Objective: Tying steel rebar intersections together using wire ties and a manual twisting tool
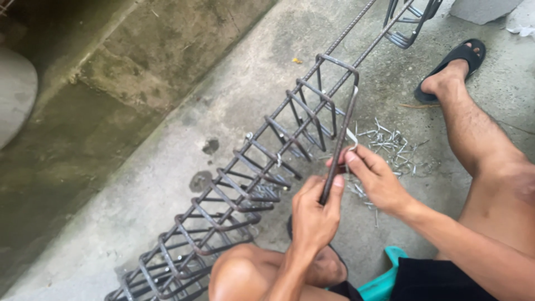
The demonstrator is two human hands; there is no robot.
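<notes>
Two bare hands work on one long cage of dark ribbed steel bars and square stirrups (245,184) that runs on a slant across the grey concrete floor (167,167). The left hand (313,214) is closed firmly round the lower part of a loose rectangular steel stirrup (341,131), which stands tilted against the cage's upper bar. The right hand (376,178) pinches a short pale strip of tie wire (351,138) between thumb and fingertips, just beside that stirrup and above the left hand's hold. The wire touches the stirrup bar; whether it is wrapped round it cannot be told.

A heap of cut silver wire pieces (390,146) lies on the floor just behind the right hand. A black rubber sandal (460,58) on the person's foot sits well beyond. A teal plastic stool edge (384,281) shows beneath the person. Nothing blocks either hold.
</notes>
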